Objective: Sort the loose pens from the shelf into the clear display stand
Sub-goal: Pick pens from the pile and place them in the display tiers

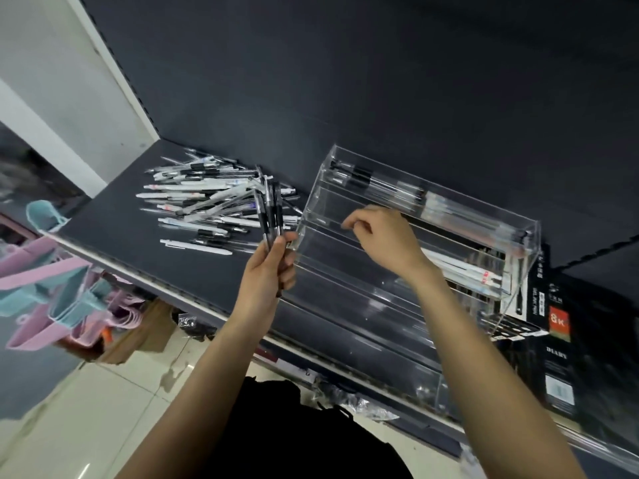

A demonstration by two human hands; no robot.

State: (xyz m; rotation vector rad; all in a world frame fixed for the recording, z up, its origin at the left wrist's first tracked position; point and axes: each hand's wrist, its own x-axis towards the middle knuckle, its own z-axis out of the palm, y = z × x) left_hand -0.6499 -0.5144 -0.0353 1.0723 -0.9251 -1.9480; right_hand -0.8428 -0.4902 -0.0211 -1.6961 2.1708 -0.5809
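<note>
A heap of loose pens (211,202), white ones and clear ones with black grips, lies on the dark shelf (145,257) at the left. My left hand (271,267) grips a small bunch of black-grip pens (269,212) upright, just left of the clear display stand (380,305). The tiered stand has pens lying in its upper rows (415,191) and white pens in a middle row (466,267). My right hand (383,236) hovers over a middle tier with its fingers curled together; I cannot make out a pen in them.
Pink and teal plastic items (52,295) hang below the shelf at the left. Black boxed diaries (560,340) stand right of the stand. Cardboard and a tiled floor (114,392) lie underneath. The back panel (345,81) is dark.
</note>
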